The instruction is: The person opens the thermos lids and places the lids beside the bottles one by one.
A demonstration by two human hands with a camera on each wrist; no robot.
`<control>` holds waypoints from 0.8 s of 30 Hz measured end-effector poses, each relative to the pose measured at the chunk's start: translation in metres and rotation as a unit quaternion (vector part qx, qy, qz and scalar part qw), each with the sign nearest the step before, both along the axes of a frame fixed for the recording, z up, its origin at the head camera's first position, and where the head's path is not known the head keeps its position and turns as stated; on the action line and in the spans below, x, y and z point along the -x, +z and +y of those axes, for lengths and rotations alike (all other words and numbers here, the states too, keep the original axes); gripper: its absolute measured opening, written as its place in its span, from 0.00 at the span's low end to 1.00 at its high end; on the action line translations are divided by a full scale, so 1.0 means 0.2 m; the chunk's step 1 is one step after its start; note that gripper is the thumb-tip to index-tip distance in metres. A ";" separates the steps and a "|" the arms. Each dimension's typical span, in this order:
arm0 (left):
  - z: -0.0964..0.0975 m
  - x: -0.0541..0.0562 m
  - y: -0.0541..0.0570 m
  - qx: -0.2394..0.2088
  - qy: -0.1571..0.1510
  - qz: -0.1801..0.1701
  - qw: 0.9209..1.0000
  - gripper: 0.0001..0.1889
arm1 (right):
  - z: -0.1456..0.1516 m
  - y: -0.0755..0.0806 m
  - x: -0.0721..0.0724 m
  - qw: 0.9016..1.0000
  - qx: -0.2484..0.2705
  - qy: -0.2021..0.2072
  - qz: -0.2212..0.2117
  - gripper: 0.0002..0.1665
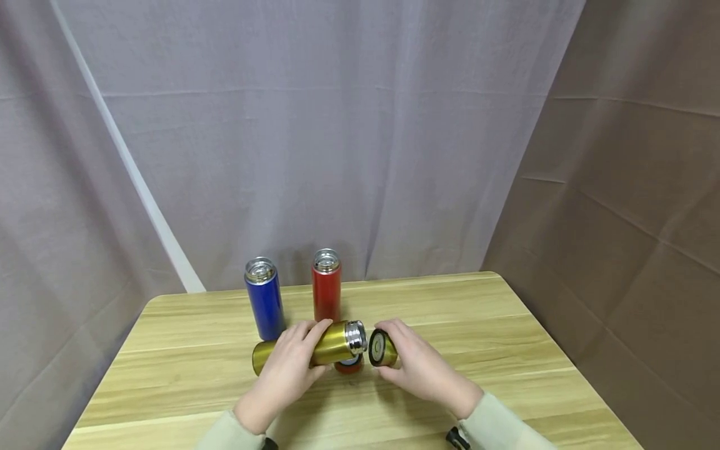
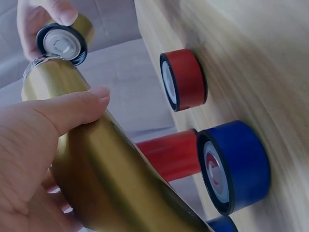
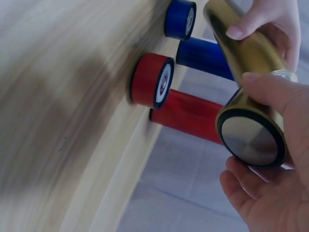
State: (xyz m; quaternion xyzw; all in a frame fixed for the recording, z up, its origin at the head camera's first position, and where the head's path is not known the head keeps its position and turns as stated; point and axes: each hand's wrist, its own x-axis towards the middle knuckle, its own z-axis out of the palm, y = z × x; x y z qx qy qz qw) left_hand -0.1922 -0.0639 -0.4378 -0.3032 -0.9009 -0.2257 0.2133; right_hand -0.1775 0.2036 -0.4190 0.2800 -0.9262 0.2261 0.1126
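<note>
A gold thermos bottle (image 1: pixel 337 343) lies tilted on its side in the air, and my left hand (image 1: pixel 292 362) grips it round the body. Its bare steel neck (image 1: pixel 355 337) points right. My right hand (image 1: pixel 422 362) holds the gold lid (image 1: pixel 388 348) by its sides, with the lid's inner face (image 2: pixel 62 44) turned toward the bottle's mouth. In the head view a small gap separates lid and neck. Beneath the bottle, a red lid (image 2: pixel 186 79) rests on the table with its inner face up. A blue lid (image 2: pixel 244 166) sits near it, hidden by my left hand in the head view.
Behind the hands stand a blue thermos bottle (image 1: pixel 267 309) and a red thermos bottle (image 1: pixel 327 290), both upright and without lids. They stand on a wooden table (image 1: pixel 450 306). Grey curtains (image 1: pixel 337 125) hang beyond its back edge, and a brown curtain (image 1: pixel 630 187) hangs at the right.
</note>
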 end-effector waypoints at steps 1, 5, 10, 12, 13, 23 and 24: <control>0.00 0.00 0.00 -0.005 0.003 -0.003 1.000 0.46 | 0.01 0.00 0.00 1.000 0.004 -0.004 -0.009 0.44; 0.01 0.01 0.02 -0.025 0.014 -0.018 0.999 0.46 | 0.03 -0.03 0.01 0.999 0.028 -0.025 -0.034 0.44; 0.03 0.02 0.05 -0.056 0.017 -0.045 0.997 0.46 | 0.05 -0.06 0.02 0.994 0.074 -0.051 -0.062 0.44; 0.04 0.02 0.06 -0.081 0.015 -0.061 0.995 0.46 | 0.05 -0.06 0.02 0.991 0.093 -0.057 -0.080 0.44; 0.04 0.03 0.06 -0.095 0.013 -0.069 0.993 0.46 | 0.06 -0.07 0.02 0.989 0.102 -0.058 -0.089 0.43; 0.12 0.06 0.12 -0.186 0.010 -0.117 0.975 0.46 | 0.08 -0.11 0.02 0.981 0.132 -0.076 -0.122 0.39; 0.13 0.07 0.12 -0.195 0.008 -0.122 0.973 0.46 | 0.09 -0.11 0.02 0.980 0.134 -0.079 -0.125 0.39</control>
